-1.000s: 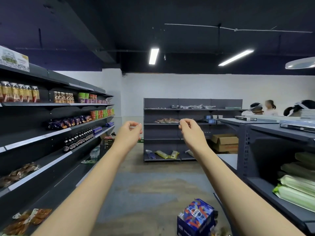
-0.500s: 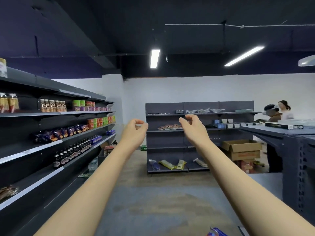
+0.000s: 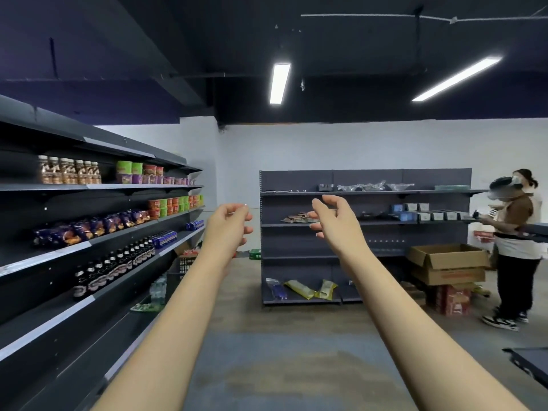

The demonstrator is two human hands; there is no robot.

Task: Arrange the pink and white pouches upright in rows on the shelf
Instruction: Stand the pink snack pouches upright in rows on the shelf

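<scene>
- Left hand [image 3: 226, 225] and right hand [image 3: 333, 222] are raised in the aisle, fingers loosely curled, grip empty.
- No pink and white pouches in sight; arranging seems not yet begun.

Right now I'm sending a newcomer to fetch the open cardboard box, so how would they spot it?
Go to the free-standing grey shelf unit against the white back wall. At its right end, on the floor beside a standing person, sits the open cardboard box. It rests on a closed box, its flaps spread wide.
</scene>
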